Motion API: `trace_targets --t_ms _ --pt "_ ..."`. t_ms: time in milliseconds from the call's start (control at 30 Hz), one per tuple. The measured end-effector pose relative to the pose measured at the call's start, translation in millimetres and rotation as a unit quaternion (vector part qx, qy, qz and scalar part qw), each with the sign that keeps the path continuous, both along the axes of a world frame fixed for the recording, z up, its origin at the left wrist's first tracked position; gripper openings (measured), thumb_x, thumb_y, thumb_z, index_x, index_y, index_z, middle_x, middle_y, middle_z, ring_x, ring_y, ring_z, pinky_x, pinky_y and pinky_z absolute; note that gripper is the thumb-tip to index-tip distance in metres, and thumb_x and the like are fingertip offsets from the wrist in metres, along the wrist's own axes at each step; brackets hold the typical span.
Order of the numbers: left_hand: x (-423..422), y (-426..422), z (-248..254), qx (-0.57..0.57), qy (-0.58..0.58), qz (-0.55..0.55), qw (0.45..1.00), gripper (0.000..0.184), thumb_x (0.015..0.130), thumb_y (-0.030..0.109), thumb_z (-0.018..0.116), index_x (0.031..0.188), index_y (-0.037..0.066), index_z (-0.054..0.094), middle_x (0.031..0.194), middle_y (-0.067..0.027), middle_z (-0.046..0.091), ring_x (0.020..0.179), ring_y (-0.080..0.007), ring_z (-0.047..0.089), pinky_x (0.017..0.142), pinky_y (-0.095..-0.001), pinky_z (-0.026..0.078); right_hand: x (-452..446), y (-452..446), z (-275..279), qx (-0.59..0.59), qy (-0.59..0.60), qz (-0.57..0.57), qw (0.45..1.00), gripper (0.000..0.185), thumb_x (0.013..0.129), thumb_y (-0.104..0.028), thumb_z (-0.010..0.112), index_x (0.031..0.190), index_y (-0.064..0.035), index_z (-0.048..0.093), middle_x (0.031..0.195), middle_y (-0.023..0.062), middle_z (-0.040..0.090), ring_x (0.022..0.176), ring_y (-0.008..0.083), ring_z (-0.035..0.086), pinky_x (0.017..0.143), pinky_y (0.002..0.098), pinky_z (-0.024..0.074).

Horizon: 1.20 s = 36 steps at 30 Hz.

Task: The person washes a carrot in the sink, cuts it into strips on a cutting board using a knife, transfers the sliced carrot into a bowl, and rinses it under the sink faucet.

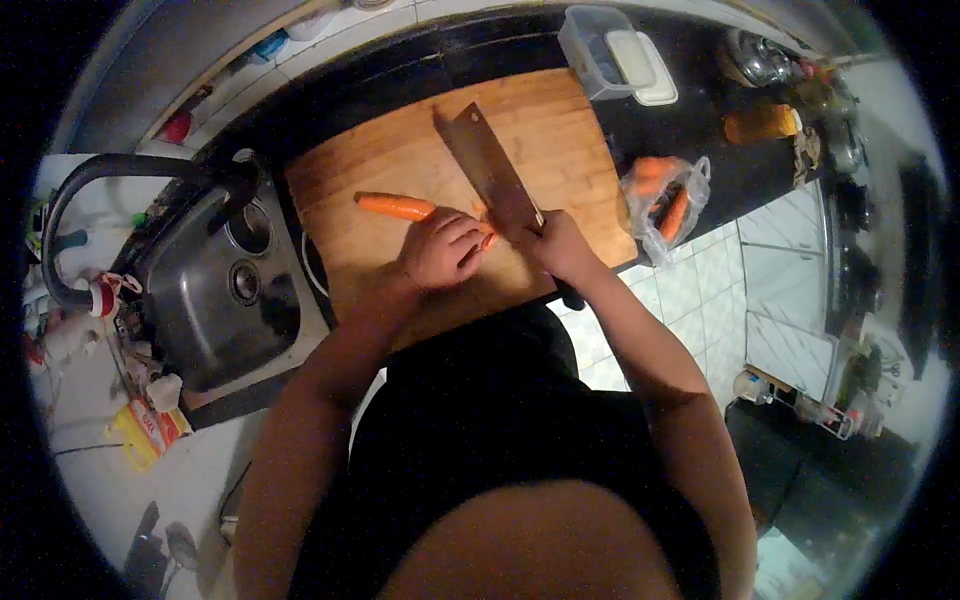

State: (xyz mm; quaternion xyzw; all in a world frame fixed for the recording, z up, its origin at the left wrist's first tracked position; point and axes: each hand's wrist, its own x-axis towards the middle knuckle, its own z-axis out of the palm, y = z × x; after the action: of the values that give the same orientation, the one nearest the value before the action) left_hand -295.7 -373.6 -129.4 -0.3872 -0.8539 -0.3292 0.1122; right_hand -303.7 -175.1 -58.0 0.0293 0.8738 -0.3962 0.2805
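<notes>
On the wooden cutting board (400,150) lies a peeled orange carrot (395,206), its left part showing. My left hand (445,250) is closed over the carrot's right part, fingers curled on it. The cut end and small orange pieces show just right of my fingers. My right hand (560,247) grips a cleaver (493,165) at the base of its blade, with the dark handle sticking out below the hand. The broad blade points up and to the left, right beside the carrot's cut end.
A steel sink (215,330) with a black faucet (130,165) is at the left. Right of the board sits a plastic bag (658,245) of carrots. Behind it are a clear container (592,62), a white lid (655,80) and an amber jar (760,124).
</notes>
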Motion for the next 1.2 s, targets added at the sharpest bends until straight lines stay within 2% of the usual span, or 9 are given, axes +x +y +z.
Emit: trace_targets --t_ms 133,233,433,667,767,867,967,1067,1200 --pt "8 3 -2 0.002 -0.019 0.021 1.0 0.014 0.069 0.015 0.06 0.08 0.006 0.06 0.091 -0.0059 0.057 0.089 -0.0236 0.053 0.077 -0.0357 0.044 22 -1 4 0.087 0.112 0.074 0.987 0.029 0.072 -0.024 0.06 0.066 0.0039 0.058 0.054 0.0211 0.054 0.052 0.0333 0.056 0.05 0.0393 0.0433" --pt "5 5 -7 -0.003 -0.008 0.021 1.0 0.01 0.069 0.012 0.057 0.077 0.006 0.06 0.09 -0.0062 0.057 0.089 -0.024 0.053 0.078 -0.0355 0.044 21 -13 3 0.142 0.036 0.12 0.982 0.03 0.074 -0.03 0.059 0.084 -0.002 0.061 0.074 0.0241 0.059 0.073 0.0372 0.058 0.066 0.0418 0.0476" --pt "-2 5 -12 -0.061 -0.005 0.025 0.998 0.012 0.064 0.011 0.057 0.074 0.005 0.06 0.09 -0.0079 0.058 0.087 -0.027 0.053 0.077 -0.038 0.043 9 -31 10 0.133 0.092 0.062 0.985 0.037 0.073 -0.034 0.06 0.099 -0.0075 0.058 0.076 0.0228 0.06 0.074 0.0376 0.058 0.067 0.042 0.0473" --pt "-3 6 -14 -0.074 -0.001 0.038 0.997 0.017 0.064 0.012 0.054 0.078 0.007 0.062 0.091 -0.0043 0.059 0.091 -0.0238 0.052 0.081 -0.0373 0.042 12 -25 -3 0.127 0.004 0.038 0.991 0.042 0.074 -0.038 0.06 0.077 0.0038 0.061 0.075 0.0248 0.059 0.074 0.0372 0.059 0.067 0.0427 0.0476" --pt "-2 1 -2 -0.136 0.006 0.029 0.99 0.022 0.065 0.011 0.054 0.085 0.008 0.061 0.095 -0.0049 0.058 0.096 -0.0251 0.05 0.082 -0.0378 0.041 4 -33 -14 0.127 0.054 -0.012 0.99 0.039 0.074 -0.035 0.061 0.078 0.003 0.061 0.074 0.0252 0.059 0.074 0.0371 0.059 0.066 0.0416 0.0477" --pt "2 -26 35 -0.05 0.014 0.14 0.989 0.021 0.069 0.006 0.052 0.088 0.009 0.06 0.102 -0.0087 0.054 0.098 -0.0266 0.049 0.083 -0.0353 0.041 8 -24 -1 0.032 0.055 -0.025 0.998 0.034 0.074 -0.032 0.062 0.085 0.0011 0.061 0.075 0.0258 0.059 0.074 0.0369 0.059 0.064 0.0403 0.0477" --pt "4 -59 52 -0.14 -0.033 0.228 0.963 0.029 0.07 0.002 0.051 0.097 0.01 0.058 0.107 -0.0089 0.053 0.103 -0.0275 0.046 0.088 -0.0368 0.038 24 -27 14 0.013 0.037 -0.02 0.999 0.036 0.075 -0.035 0.06 0.09 -0.0019 0.06 0.072 0.0258 0.059 0.073 0.0365 0.06 0.062 0.0395 0.0474" --pt "1 -70 30 -0.121 -0.118 0.159 0.973 0.032 0.073 0.002 0.049 0.102 0.01 0.057 0.109 -0.0085 0.052 0.106 -0.028 0.044 0.09 -0.0369 0.036 28 -33 14 -0.03 0.066 -0.015 0.997 0.037 0.075 -0.036 0.059 0.09 -0.002 0.059 0.067 0.0238 0.057 0.067 0.0341 0.059 0.059 0.0387 0.0462" --pt "11 -38 -4 -0.024 -0.059 -0.016 0.998 0.026 0.067 0.008 0.052 0.091 0.012 0.061 0.092 -0.0056 0.057 0.091 -0.0246 0.051 0.081 -0.0336 0.041 21 -21 -2 0.02 0.057 -0.052 0.997 0.031 0.072 -0.024 0.058 0.071 0.0065 0.056 0.051 0.0162 0.053 0.047 0.0238 0.054 0.046 0.0342 0.041"
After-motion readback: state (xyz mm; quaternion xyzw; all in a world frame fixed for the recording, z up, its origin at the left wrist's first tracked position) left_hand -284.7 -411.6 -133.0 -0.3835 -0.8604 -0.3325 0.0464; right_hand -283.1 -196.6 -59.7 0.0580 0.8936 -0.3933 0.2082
